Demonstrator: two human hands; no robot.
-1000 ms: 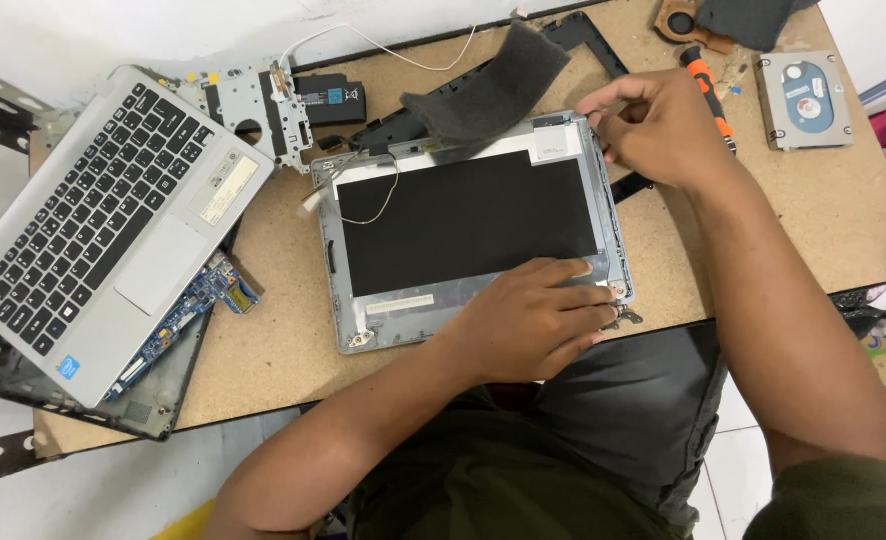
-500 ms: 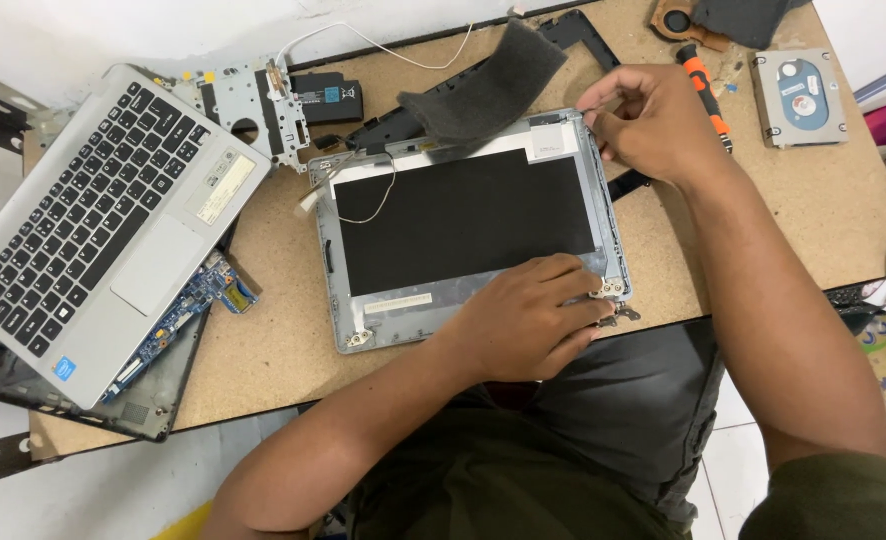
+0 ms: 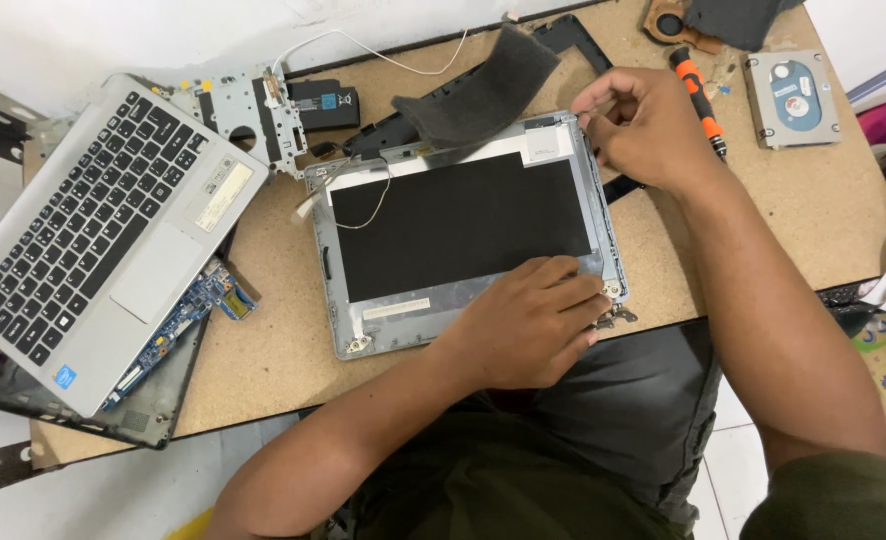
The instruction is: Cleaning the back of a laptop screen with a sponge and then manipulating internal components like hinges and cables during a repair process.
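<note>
A silver laptop lid back cover (image 3: 463, 222) with a black sheet inside lies flat in the middle of the wooden table (image 3: 283, 340). My left hand (image 3: 533, 320) rests on its near right corner, fingertips by the metal hinge (image 3: 615, 300). My right hand (image 3: 638, 125) is at the far right corner of the cover, fingers curled and pinching at the edge; what they grip is too small to see. A thin white cable (image 3: 363, 205) curls over the cover's left part.
A silver keyboard deck (image 3: 103, 235) lies at the left over a blue circuit board (image 3: 188, 315) and a dark base. Behind the cover are a metal bracket (image 3: 248, 110), a grey foam pad (image 3: 488, 85), an orange-handled screwdriver (image 3: 698, 100) and a hard drive (image 3: 793, 95).
Both hands stay at the same two corners of the cover. The right hand's fingers have shifted slightly at the far corner.
</note>
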